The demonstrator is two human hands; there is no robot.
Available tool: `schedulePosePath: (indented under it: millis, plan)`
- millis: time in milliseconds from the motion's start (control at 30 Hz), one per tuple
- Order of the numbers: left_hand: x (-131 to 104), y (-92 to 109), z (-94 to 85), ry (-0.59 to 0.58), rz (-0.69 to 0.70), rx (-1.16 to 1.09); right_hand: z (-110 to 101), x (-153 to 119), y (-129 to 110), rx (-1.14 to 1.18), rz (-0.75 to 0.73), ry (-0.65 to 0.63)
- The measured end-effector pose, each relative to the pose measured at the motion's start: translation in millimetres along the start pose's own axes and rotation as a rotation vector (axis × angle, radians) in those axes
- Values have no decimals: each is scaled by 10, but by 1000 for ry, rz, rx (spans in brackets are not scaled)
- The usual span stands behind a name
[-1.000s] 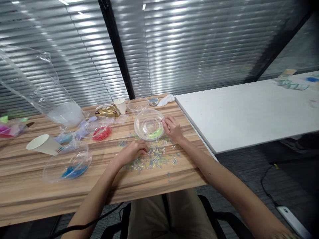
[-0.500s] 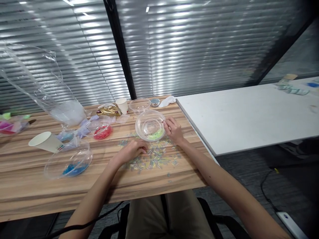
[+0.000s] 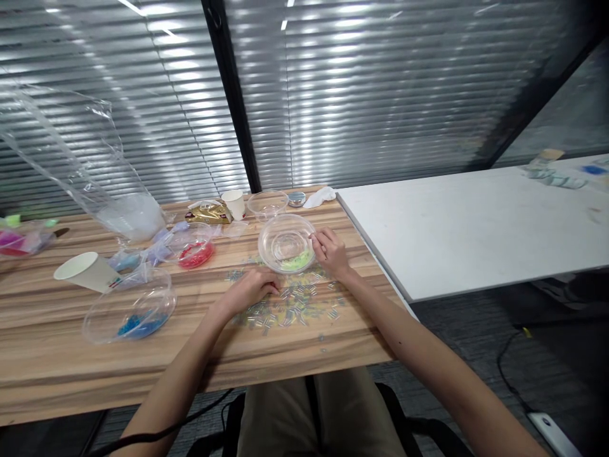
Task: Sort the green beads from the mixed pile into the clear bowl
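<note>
My right hand pinches the right rim of a clear plastic bowl. Pale green beads lie at the bowl's near side. Just in front of the bowl, my left hand rests low over the wood with its fingers curled together. Whatever those fingertips hold, if anything, is hidden. Around and beside it spreads a loose scatter of small clear and yellowish tube-shaped beads, some of them under the hand.
To the left stand a bowl of blue beads, a bowl of red beads and a tilted paper cup. Behind are a gold packet, another cup, a clear bowl and a tissue. A white table adjoins on the right.
Almost nothing differs. The view has shifted slightly, and both hands keep their places at the bowl and the scattered beads.
</note>
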State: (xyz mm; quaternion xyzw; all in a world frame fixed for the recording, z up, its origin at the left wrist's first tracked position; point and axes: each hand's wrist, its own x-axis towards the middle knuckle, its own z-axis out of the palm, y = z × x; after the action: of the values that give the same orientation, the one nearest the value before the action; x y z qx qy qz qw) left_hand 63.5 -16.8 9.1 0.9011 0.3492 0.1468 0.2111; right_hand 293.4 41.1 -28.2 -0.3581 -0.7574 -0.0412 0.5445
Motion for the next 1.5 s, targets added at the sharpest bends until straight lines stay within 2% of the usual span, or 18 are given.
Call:
schedulePosePath:
  millis: [500,900,1200,1500]
  plan:
    - [-11,7,20,-19,-42,139,15,-16,7,22,58,-28]
    - [-25,45,-49,54,-16,215,31,9,-7,31,59,-10]
    - [-22,77,-78,48,-25,239,55,8,8,36,61,-6]
    - [-27,-4,-23,56,-43,219,51,8,-6,49,65,3]
